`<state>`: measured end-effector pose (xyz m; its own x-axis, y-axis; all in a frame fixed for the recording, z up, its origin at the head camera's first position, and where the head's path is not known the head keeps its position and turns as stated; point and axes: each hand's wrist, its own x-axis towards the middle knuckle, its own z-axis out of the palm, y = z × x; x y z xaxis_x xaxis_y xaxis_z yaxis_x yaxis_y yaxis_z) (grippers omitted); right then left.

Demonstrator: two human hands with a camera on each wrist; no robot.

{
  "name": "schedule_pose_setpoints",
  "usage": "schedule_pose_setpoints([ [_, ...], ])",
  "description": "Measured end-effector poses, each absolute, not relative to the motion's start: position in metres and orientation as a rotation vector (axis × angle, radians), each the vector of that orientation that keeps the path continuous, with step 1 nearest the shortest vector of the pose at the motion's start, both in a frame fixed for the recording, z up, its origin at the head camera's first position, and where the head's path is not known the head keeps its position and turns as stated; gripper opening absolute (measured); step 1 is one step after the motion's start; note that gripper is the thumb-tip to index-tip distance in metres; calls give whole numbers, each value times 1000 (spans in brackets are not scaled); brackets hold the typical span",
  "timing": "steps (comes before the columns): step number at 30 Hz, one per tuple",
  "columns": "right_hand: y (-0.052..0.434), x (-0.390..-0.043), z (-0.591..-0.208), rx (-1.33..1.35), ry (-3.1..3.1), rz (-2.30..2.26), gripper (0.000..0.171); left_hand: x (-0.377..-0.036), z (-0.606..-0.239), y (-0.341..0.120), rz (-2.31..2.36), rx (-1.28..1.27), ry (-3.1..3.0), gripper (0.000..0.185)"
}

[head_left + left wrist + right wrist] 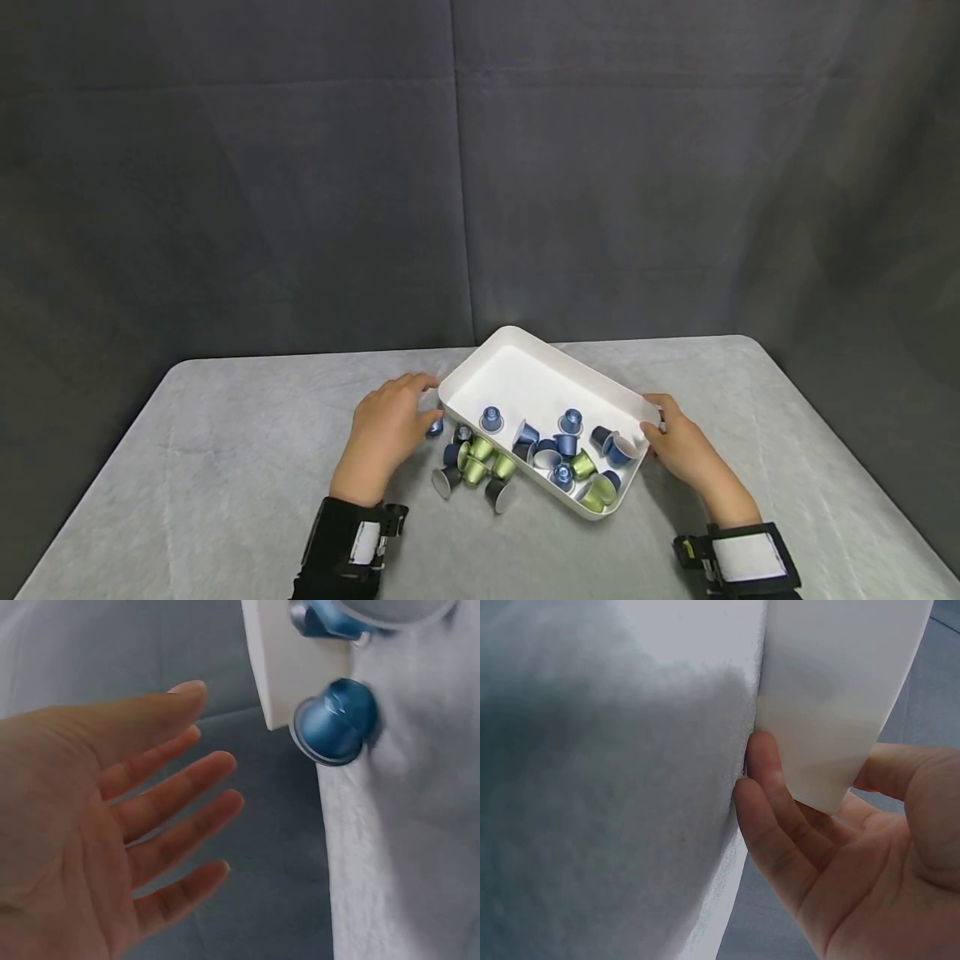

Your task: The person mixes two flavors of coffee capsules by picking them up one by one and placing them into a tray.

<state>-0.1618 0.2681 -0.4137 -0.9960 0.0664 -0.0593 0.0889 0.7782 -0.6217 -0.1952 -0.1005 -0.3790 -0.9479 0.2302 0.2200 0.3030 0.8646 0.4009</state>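
Head view, lower centre: white tray [525, 379] tilted on the grey tabletop [225, 467], blue and green capsules [480, 467] spilling over its lower left edge. Right hand [686, 450] grasps the tray's right corner with curled fingers [769, 802]. Left hand [386, 433], fingers [180, 787] released and spread, hovers beside a blue capsule [337, 720].

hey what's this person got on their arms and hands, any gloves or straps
No gloves: both the left hand and the right hand are bare. Each wrist carries a black wrist band with a white rectangular panel on top, like a strapped-on mount. No sleeves show below the bands.
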Motion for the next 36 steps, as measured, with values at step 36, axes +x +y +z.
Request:
schedule_pose_setpoints([
  [36,268,-162,-414,111,2904,-1079,48,-207,-422,-98,-550,-467,-2963,30],
])
